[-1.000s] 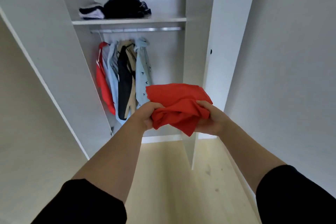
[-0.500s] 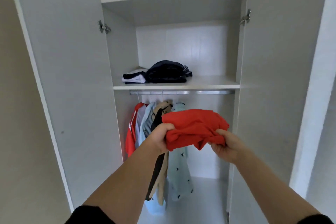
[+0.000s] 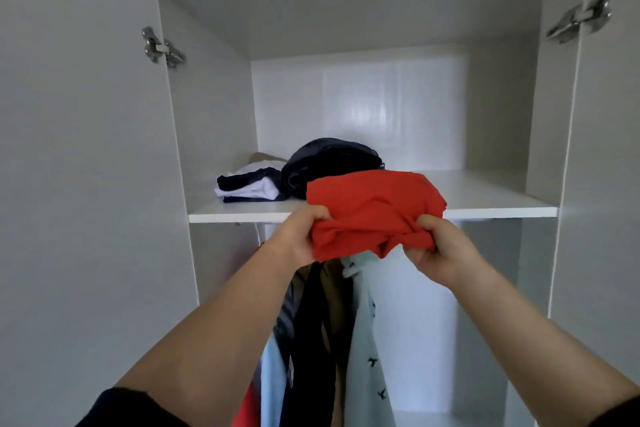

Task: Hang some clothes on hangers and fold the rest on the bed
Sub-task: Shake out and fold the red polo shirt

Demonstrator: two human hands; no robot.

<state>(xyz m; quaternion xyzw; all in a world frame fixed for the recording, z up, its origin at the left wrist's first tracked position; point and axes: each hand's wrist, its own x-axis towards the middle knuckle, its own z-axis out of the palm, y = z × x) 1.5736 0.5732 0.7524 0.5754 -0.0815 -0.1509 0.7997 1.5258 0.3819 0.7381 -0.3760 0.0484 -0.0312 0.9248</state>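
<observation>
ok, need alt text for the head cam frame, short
Both hands, left hand and right hand, hold a folded red garment at the front edge of an open wardrobe's shelf. Dark and white folded clothes sit on the shelf's left; shirts hang below.

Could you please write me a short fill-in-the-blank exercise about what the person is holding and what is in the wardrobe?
1. Both the left hand and the right hand grip a folded cloth whose colour is ____.
2. The dark bundle lies on the wardrobe's ____.
3. The pale blue shirt with small dark bird prints hangs ____ the shelf.
4. Both wardrobe doors stand ____.

Missing words: red; shelf; below; open
</observation>
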